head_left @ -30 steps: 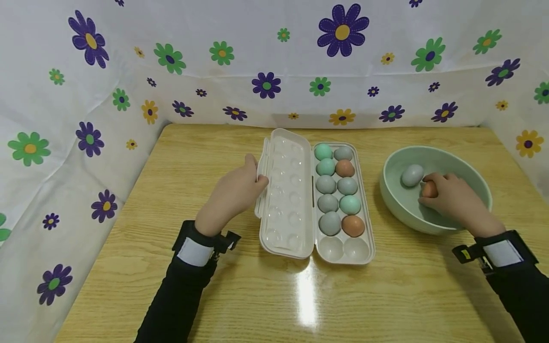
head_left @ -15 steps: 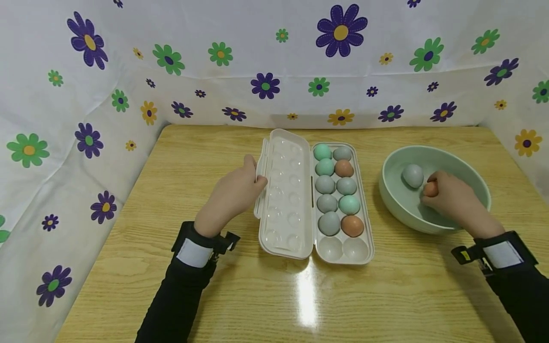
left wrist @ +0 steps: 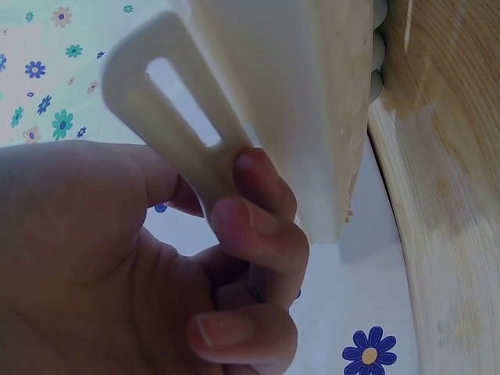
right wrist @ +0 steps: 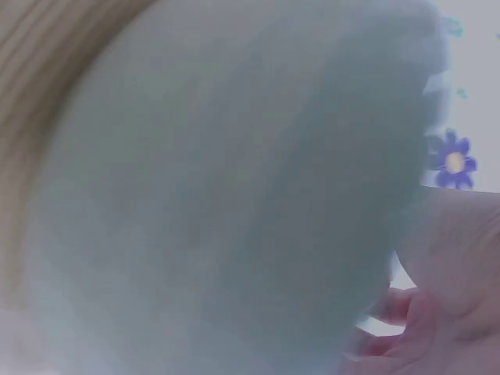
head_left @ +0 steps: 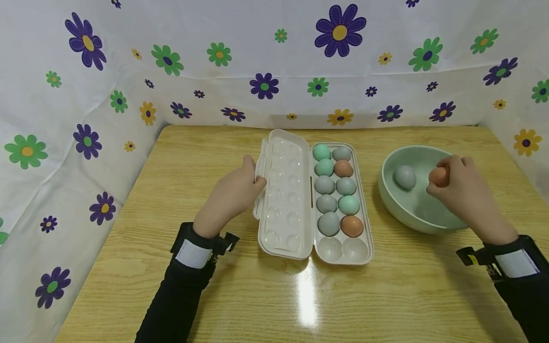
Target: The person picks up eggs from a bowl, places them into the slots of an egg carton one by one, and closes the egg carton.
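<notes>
My left hand [head_left: 233, 195] pinches the slotted flap [left wrist: 176, 101] on the outer edge of the egg carton's lid [head_left: 285, 200], which lies folded out to the left. In the carton [head_left: 364, 255], blue-grey, mint and brown eggs fill all but the two nearest cups. At right, my right hand [head_left: 465, 195] holds a brown egg [head_left: 438, 176] between thumb and fingers above the pale green bowl [head_left: 401, 219]. One grey egg [head_left: 405, 176] lies in the bowl. The bowl's side fills most of the right wrist view, hiding the held egg there.
A wooden table [head_left: 240, 300] carries the carton in the middle and the bowl to its right. White cloth [head_left: 188, 28] with printed flowers hangs behind and at both sides of the table.
My right hand has lifted the brown egg up from the bowl's floor and moved slightly right. The grey egg has shifted a little in the bowl. My left hand keeps its grip.
</notes>
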The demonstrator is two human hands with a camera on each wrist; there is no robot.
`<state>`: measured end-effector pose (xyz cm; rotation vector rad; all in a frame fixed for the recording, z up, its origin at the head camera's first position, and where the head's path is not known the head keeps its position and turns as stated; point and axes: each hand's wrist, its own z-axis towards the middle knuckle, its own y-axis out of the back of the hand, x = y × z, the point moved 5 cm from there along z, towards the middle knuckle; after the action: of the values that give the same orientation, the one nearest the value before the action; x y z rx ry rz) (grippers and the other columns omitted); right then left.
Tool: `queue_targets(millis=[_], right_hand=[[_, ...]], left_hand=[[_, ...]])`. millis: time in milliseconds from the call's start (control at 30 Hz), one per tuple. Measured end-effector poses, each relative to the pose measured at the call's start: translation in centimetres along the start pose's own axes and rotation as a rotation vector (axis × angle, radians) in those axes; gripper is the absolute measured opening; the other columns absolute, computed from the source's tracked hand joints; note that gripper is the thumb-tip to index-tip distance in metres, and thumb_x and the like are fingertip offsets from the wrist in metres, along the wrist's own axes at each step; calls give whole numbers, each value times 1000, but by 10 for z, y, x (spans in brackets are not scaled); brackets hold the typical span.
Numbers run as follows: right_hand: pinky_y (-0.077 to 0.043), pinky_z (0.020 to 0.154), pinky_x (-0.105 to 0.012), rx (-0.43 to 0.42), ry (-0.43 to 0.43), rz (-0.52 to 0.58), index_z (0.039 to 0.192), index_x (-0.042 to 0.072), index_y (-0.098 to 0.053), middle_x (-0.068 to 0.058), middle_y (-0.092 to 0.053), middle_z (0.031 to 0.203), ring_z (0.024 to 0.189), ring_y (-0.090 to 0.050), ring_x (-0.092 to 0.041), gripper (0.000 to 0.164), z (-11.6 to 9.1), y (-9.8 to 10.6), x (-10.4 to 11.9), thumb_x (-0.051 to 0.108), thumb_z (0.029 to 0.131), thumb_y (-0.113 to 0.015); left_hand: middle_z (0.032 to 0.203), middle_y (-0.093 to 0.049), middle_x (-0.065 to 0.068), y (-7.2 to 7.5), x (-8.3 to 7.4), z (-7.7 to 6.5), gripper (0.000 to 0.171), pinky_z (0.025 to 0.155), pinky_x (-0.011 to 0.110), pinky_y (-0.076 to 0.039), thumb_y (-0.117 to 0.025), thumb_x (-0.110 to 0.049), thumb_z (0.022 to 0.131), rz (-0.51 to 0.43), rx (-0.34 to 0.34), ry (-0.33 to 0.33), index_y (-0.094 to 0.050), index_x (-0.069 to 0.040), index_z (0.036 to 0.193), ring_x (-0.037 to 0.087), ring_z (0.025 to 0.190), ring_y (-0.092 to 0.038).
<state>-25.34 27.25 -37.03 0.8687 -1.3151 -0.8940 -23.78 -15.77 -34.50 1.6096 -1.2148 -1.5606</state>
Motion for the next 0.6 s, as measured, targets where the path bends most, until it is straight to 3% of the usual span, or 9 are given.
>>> queue_targets(millis=[333, 600], right_hand=[[-48, 78, -56, -115, 119, 48, 129, -9, -52, -33, -41, 129, 97, -51, -44, 51, -27, 21, 67, 10, 86, -70], [-53, 79, -50, -121, 339, 72, 121, 0, -60, -22, -53, 121, 98, -60, -36, 43, -53, 4, 123, 7, 81, -73]], left_hand=[[69, -46, 4, -1, 2, 0, 38, 45, 25, -32, -42, -26, 105, -13, 2, -8, -39, 5, 127, 16, 52, -45], [69, -45, 4, 1, 1, -1, 39, 46, 25, -32, -42, -27, 106, -6, 4, 2, -40, 5, 127, 16, 52, -44]])
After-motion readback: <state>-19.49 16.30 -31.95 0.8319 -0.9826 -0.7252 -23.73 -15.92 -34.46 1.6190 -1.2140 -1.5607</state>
